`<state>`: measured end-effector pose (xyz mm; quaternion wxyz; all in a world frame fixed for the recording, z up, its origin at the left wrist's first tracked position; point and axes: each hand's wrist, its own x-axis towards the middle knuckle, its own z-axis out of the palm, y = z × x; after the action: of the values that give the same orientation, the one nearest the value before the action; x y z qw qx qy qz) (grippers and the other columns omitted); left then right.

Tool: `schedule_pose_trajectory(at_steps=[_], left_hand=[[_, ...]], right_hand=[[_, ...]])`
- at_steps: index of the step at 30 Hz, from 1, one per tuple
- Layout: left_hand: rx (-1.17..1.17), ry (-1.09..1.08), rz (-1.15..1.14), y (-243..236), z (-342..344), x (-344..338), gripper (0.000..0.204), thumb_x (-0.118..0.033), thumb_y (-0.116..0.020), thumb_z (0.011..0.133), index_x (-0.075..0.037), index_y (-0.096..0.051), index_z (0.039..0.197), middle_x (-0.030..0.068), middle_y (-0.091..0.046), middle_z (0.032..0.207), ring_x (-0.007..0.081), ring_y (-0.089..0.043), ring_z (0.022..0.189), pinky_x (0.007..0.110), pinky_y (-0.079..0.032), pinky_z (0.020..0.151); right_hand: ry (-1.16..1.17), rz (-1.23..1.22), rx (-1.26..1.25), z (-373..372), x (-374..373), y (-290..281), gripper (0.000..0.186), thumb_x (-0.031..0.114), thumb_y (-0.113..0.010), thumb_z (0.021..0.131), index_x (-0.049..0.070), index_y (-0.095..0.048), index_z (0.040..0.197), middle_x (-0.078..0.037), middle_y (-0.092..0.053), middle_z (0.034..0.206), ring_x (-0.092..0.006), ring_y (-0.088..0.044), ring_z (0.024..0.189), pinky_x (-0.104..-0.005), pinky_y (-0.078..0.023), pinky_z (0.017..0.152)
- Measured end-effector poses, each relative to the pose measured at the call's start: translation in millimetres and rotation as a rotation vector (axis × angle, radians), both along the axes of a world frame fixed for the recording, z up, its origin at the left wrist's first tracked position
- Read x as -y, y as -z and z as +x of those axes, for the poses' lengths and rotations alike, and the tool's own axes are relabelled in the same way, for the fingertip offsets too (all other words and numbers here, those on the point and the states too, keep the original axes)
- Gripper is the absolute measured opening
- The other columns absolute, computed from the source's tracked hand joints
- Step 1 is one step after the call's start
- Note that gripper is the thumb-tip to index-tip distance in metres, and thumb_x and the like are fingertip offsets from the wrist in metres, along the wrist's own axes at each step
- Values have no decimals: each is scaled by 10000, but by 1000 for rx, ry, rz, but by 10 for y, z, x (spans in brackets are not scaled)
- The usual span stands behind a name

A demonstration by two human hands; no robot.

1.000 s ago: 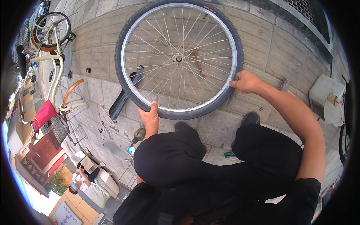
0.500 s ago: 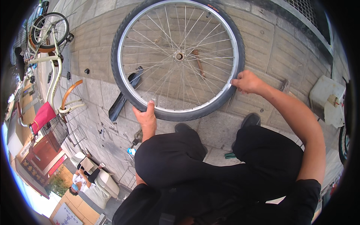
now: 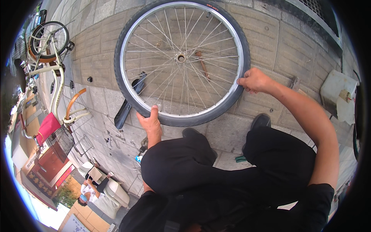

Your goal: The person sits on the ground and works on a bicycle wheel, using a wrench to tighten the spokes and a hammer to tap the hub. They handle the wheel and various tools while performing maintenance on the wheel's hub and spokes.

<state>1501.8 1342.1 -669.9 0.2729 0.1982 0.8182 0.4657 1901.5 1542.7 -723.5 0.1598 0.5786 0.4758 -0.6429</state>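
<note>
A bicycle wheel [image 3: 181,58] with a black tyre, silver rim and spokes faces up between my two hands. My left hand [image 3: 150,123] is closed on the tyre and rim at the lower left, thumb along the top side. My right hand [image 3: 254,81] pinches the rim and tyre at the right side. Under the wheel's left part, a long black plastic piece [image 3: 122,116] lies on the paving, and a rusty brown object [image 3: 204,69] shows through the spokes. My dark-clad knees and shoes sit just below the wheel.
A cream bicycle [image 3: 54,89] with a basket and pink cover is at the left. Small tools [image 3: 109,140] lie on the paving. A person [image 3: 92,191] sits at the lower left. A pale box [image 3: 334,92] stands at the right, below a metal grating [image 3: 309,8].
The wheel sits slightly further left in view. My right hand has risen a little, still at the rim. The surroundings on the left have shifted slightly as the view moved.
</note>
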Motion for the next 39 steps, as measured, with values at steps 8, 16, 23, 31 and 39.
schedule_pose_trajectory(at_steps=[8, 16, 23, 31, 39], left_hand=[[107, -23, 59, -470, 76, -294, 441, -133, -834, 935, -15, -590, 1283, 28, -637, 1052, 139, -592, 915, 314, -492, 831], [226, 18, -38, -1011, 101, -443, 340, -197, -769, 991, -18, -635, 1246, 39, -663, 1077, 144, -631, 1005, 330, -508, 893], [484, -32, 37, -1262, 55, -463, 345, -331, -709, 1030, -46, -671, 1220, 48, -691, 1078, 185, -663, 989, 371, -552, 879], [521, -58, 26, -1426, 70, -485, 323, -352, -747, 1001, -72, -672, 1145, 36, -686, 965, 178, -659, 893, 363, -549, 812], [542, -125, 82, -1515, 13, -442, 243, -328, -753, 999, -98, -676, 1006, 29, -674, 797, 159, -656, 690, 319, -553, 634]], right_hand=[[118, -58, -146, 349, -220, -132, 417, 409, -773, 957, 26, -714, 803, -80, -705, 720, -183, -689, 625, -328, -518, 524], [142, -195, -349, 655, -346, -382, 351, 358, -768, 941, 8, -740, 930, -115, -738, 836, -221, -732, 743, -364, -560, 614], [34, -494, -466, 968, -267, -560, 394, 278, -744, 897, -30, -750, 1143, -166, -754, 1097, -282, -746, 935, -455, -601, 757], [-828, 755, -429, 133, 231, -444, 520, 293, -739, 922, 58, -674, 1380, -172, -693, 1270, -333, -698, 1064, -425, -592, 900], [-898, 1151, -432, -741, 594, -497, 644, 311, -696, 902, 6, -567, 1454, -234, -538, 1518, -384, -583, 1281, -523, -541, 958]])
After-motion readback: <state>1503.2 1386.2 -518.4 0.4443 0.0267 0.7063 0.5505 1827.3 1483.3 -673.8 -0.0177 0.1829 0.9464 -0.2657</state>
